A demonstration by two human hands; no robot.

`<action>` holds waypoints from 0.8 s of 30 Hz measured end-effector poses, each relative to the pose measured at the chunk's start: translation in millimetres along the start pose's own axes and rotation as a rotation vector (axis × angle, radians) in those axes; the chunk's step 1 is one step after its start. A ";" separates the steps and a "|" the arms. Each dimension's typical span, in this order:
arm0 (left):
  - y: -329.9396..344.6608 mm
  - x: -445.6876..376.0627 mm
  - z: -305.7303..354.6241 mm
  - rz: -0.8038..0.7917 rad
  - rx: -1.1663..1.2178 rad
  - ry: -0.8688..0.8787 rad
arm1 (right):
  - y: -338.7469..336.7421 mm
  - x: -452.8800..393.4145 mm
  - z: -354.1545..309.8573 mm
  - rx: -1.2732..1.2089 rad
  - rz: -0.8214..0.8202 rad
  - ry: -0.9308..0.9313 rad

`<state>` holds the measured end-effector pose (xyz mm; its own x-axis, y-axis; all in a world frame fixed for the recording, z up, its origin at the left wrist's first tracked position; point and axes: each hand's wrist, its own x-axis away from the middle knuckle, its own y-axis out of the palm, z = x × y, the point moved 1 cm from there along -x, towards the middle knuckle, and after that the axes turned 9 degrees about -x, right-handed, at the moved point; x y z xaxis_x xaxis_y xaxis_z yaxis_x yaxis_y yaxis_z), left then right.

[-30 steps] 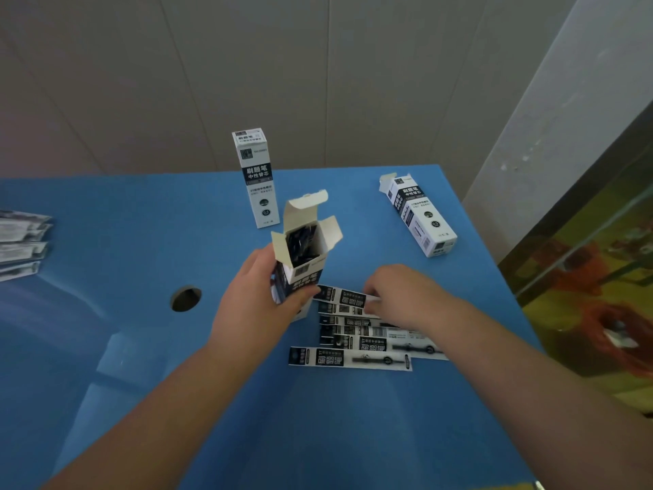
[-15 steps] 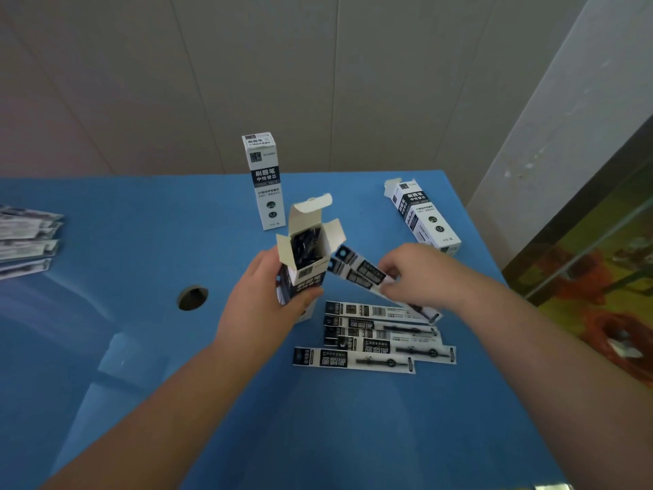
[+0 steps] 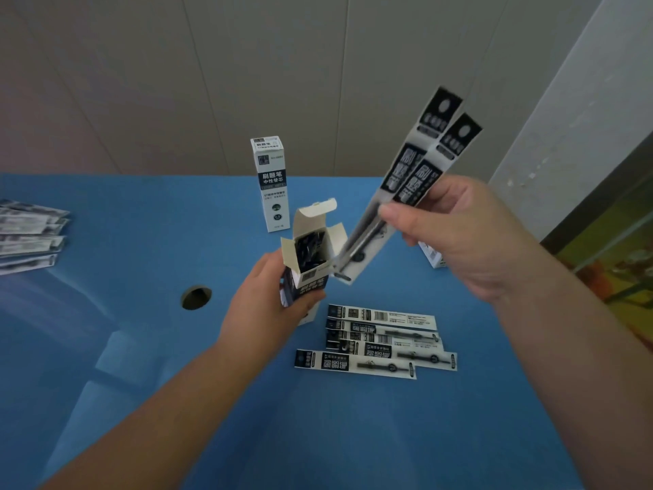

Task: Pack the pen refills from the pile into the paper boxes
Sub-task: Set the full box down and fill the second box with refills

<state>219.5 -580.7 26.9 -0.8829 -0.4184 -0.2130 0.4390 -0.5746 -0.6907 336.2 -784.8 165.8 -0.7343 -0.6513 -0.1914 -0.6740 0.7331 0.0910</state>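
Nearest the person, just this side of the open box [image 3: 311, 256], five refills [image 3: 381, 339] lie on the blue table [image 3: 141, 348]. Left hand [image 3: 268, 309] grips that box upright. Right hand [image 3: 456, 235] pinches two refills [image 3: 417, 175] tilted, lower ends at the box's mouth. Beyond stands a closed box [image 3: 270, 183].

Refills lifted from the pile to the box

My right hand [image 3: 459, 238] has come up off the table, now pinching two packaged refills [image 3: 406, 192] raised steeply, their lower ends just beside the open box [image 3: 311, 256] mouth. A second ago it was down on the pile [image 3: 378, 339], which has fewer strips now.
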 end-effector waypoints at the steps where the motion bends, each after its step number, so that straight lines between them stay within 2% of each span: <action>1: -0.3 0.1 0.0 -0.002 -0.003 0.004 | 3.8 -1.4 1.4 -0.004 0.020 -0.047; 4: -0.1 0.0 0.0 -0.011 -0.019 0.006 | 14.0 -6.7 3.7 -0.019 0.061 -0.145; 7: 0.2 0.8 0.4 -0.009 -0.031 0.003 | 18.1 -12.9 5.4 -0.006 0.020 -0.177; 11: 0.3 1.0 2.0 -0.003 -0.032 0.017 | 19.0 -21.4 9.5 0.150 -0.108 -0.072; 17: 0.0 -0.3 -0.6 0.009 -0.026 0.009 | 24.6 -32.0 16.4 0.362 -0.133 0.021; 24: 0.6 0.8 -4.2 0.005 -0.035 -0.003 | 21.6 -33.9 4.2 0.276 -0.104 -0.146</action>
<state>218.3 -578.5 23.4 -0.8802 -0.4236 -0.2141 0.4372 -0.5479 -0.7133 346.9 -746.1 170.1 -0.6298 -0.7051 -0.3257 -0.6828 0.7025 -0.2005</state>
